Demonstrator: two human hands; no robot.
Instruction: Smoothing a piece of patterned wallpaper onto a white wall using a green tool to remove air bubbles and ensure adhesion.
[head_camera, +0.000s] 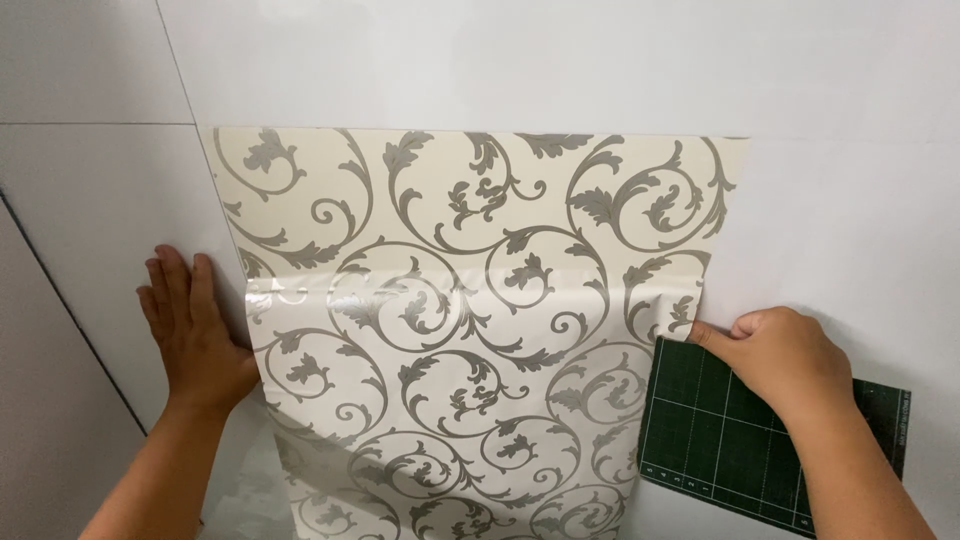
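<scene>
I am seeing one wallpaper sheet (470, 330) lying across the middle of the frame against the white tiled wall (500, 60), its long axis running top to bottom, cream with grey leafy scrolls, and one dark green cutting mat (720, 440) at lower right. My left hand (195, 330) is pressing flat, fingers spread, beside its left edge; my right hand (785, 360) is pinching its right edge.

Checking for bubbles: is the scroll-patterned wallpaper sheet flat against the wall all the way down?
No. The wallpaper sheet lies flat only at the top; below a crease at mid-height it bows away, glossy and loose, between the left hand and right hand.
</scene>
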